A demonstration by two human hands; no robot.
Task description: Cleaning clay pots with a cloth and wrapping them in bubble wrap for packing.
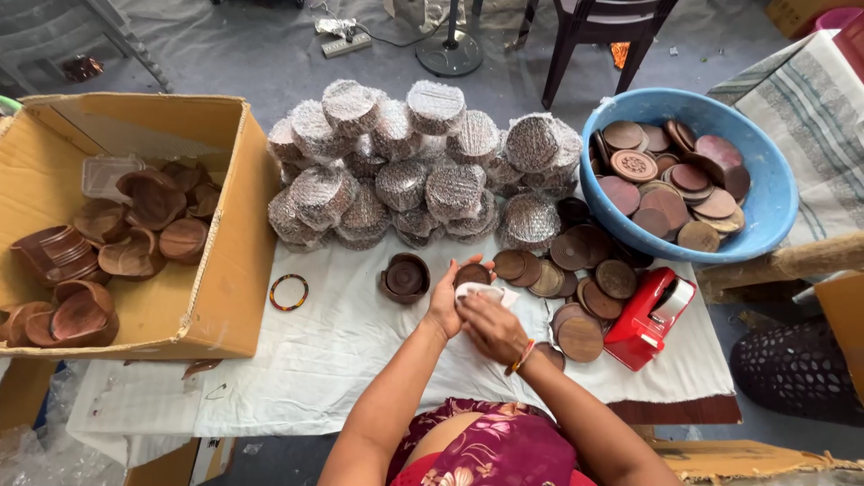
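My left hand (446, 301) holds a small round dark wooden coaster (472, 273) upright over the white cloth-covered table (315, 360). My right hand (491, 326) presses a small white cloth (486, 292) against the coaster's face. A bracelet sits on my right wrist. Just left of my hands stands a round wooden holder (405, 277). Loose wooden coasters (576, 270) lie to the right of my hands.
A pile of bubble-wrapped round bundles (414, 166) fills the table's far middle. A blue basin (769, 202) of wooden discs is far right, a red tape dispenser (648, 317) near right. A cardboard box (225, 261) with wooden bowls stands left. A beaded bangle (289, 292) lies beside it.
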